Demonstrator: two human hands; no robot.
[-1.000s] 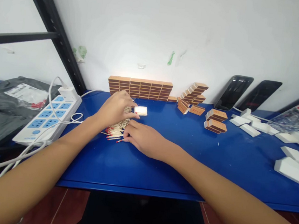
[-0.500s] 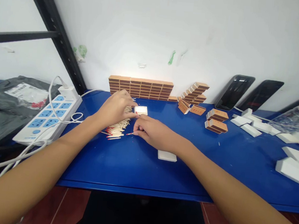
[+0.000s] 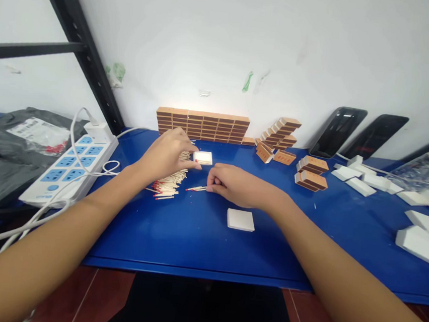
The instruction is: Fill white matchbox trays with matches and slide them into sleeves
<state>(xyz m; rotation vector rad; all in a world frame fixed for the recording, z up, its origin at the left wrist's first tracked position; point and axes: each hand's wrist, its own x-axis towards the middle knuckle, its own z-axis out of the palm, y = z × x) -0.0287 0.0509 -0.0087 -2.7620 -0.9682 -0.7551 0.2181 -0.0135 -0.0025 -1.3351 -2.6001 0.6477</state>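
Observation:
A pile of red-tipped matches (image 3: 169,183) lies on the blue table (image 3: 176,238). My left hand (image 3: 167,154) rests over the pile's far end, its fingertips touching a small white tray (image 3: 202,157) that holds it in place. My right hand (image 3: 233,184) is closed in a pinch on a few matches (image 3: 196,188), which stick out to the left just above the table. A white square box piece (image 3: 240,219) lies close in front of my right wrist.
Stacked brown matchboxes (image 3: 201,125) line the wall, with more loose ones (image 3: 309,171) to the right. White inner trays (image 3: 417,236) are scattered at the right. A power strip (image 3: 71,167) with cables lies at the left. Two dark phones (image 3: 337,125) lean on the wall.
My right hand drew a few matches out of the pile and moved right, uncovering the white box piece. My left hand stayed on the white tray.

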